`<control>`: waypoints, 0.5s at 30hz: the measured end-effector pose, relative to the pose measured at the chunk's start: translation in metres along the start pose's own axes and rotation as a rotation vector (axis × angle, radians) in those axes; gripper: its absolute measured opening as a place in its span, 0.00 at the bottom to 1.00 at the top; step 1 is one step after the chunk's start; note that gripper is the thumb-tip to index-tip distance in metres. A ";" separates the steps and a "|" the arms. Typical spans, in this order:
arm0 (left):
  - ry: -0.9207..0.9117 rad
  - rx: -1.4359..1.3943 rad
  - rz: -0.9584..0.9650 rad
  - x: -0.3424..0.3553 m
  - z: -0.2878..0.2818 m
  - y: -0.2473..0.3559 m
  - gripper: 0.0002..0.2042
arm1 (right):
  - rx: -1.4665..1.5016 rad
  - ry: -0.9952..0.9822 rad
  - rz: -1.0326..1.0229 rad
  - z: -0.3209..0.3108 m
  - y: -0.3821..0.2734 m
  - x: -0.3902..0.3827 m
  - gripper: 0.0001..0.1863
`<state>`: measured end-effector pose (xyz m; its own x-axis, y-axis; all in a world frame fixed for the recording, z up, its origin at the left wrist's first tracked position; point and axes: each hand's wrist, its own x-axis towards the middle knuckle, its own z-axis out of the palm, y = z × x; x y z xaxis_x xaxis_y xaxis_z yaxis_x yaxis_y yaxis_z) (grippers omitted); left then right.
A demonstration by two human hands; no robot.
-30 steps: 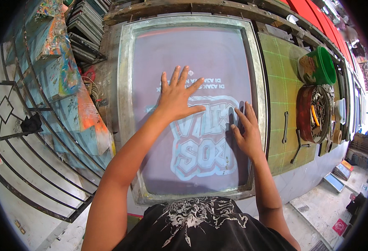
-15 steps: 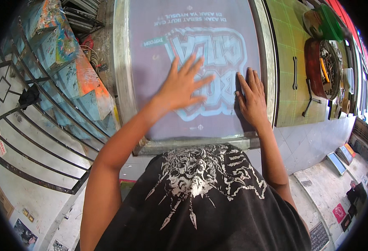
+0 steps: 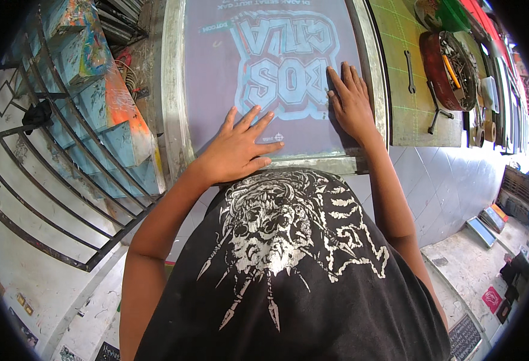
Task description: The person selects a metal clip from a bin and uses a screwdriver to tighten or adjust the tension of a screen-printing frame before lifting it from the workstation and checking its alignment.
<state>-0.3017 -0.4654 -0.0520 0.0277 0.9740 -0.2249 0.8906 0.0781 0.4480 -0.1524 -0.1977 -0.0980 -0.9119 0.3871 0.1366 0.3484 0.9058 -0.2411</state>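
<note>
A screen-printing frame (image 3: 175, 90) lies before me, its purple mesh (image 3: 207, 78) carrying a pale blue, mirrored lettering design (image 3: 279, 79). My left hand (image 3: 240, 144) rests near the mesh's lower left edge, fingers spread and nothing in it. On the right side of the mesh lies my right hand (image 3: 351, 105), fingers stretched out beside the frame's right bar and the design's edge. It holds nothing either. The far end of the frame runs out of view.
To the right, a green gridded table (image 3: 396, 120) bears a wrench (image 3: 409, 71), an angled tool (image 3: 437, 111) and a round red tin (image 3: 436, 66) of tools. Black metal railing (image 3: 54, 240) and paint-stained blue steps (image 3: 123, 147) stand on the left.
My left hand has moved from over the lettering toward me, down to the mesh's near left part. The right hand stays at the right side. The view has shifted, showing less of the far end.
</note>
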 end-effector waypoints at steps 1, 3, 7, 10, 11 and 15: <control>-0.004 0.007 0.001 0.000 0.000 0.001 0.20 | -0.006 0.005 0.000 0.000 0.000 -0.001 0.27; -0.007 0.030 0.012 -0.001 0.002 0.001 0.22 | -0.012 0.013 -0.001 0.002 -0.001 -0.001 0.27; -0.006 0.072 0.043 -0.005 0.006 -0.001 0.25 | -0.016 0.024 -0.008 0.004 0.000 -0.003 0.26; -0.021 0.091 0.049 -0.006 0.008 -0.003 0.26 | -0.026 0.028 -0.009 0.006 0.000 -0.004 0.26; -0.029 0.097 0.051 -0.006 0.008 -0.003 0.26 | -0.031 0.029 -0.007 0.007 0.000 -0.004 0.26; -0.004 0.127 0.078 -0.001 0.007 -0.005 0.27 | -0.008 0.046 0.000 -0.001 0.001 -0.003 0.27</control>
<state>-0.3031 -0.4678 -0.0600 0.1008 0.9751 -0.1975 0.9359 -0.0255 0.3514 -0.1494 -0.1975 -0.0980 -0.9008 0.3948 0.1809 0.3507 0.9070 -0.2333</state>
